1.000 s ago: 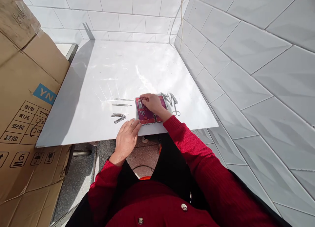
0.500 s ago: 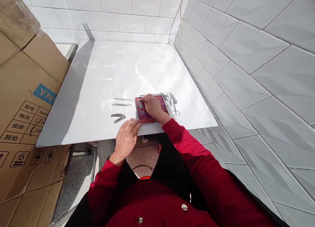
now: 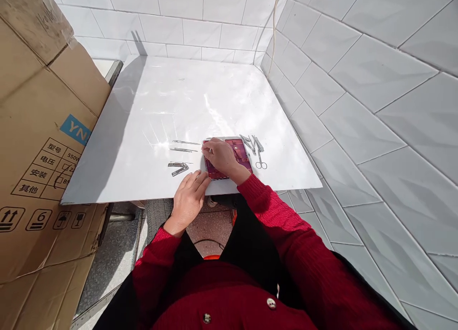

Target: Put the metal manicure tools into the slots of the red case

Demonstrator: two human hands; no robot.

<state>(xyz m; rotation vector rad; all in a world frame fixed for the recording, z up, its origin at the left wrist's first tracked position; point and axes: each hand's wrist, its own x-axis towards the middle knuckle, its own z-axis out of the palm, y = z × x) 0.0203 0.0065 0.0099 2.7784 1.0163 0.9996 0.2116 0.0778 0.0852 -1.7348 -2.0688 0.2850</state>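
My right hand pinches narrow over the case, hold unclear, left hand flat at its corner, "YN" carton left of it.

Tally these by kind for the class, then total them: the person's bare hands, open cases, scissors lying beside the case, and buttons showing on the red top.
Hands: 2 (left hand, right hand)
Open case: 1
Scissors: 1
Buttons: 2
Total: 6
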